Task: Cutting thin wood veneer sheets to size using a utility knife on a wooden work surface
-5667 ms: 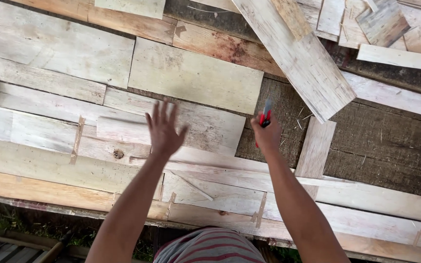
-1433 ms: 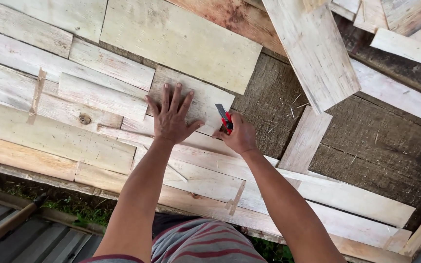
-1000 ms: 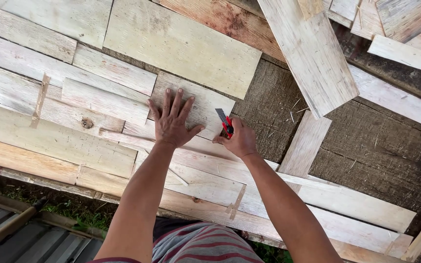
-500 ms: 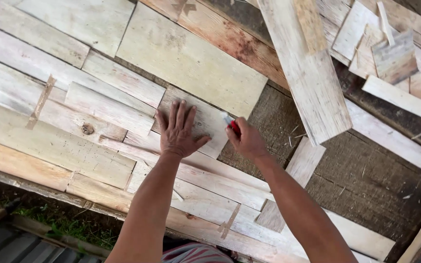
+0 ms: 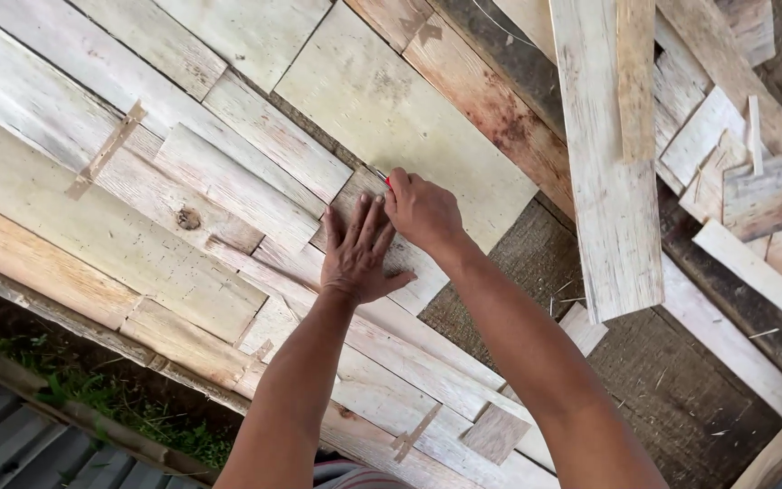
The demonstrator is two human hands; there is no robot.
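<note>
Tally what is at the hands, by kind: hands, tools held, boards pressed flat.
Hands: 2, the left hand and the right hand
Tools held: 1, a red tool, mostly hidden in the right fist
Boards pressed flat: 1, a short pale board under the left palm
Total: 4

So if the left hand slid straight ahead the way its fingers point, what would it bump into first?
Probably the right hand, which sits just past the left hand's fingertips on the same small board. Beyond that lies the big pale board. Depth is hard to judge.
</note>
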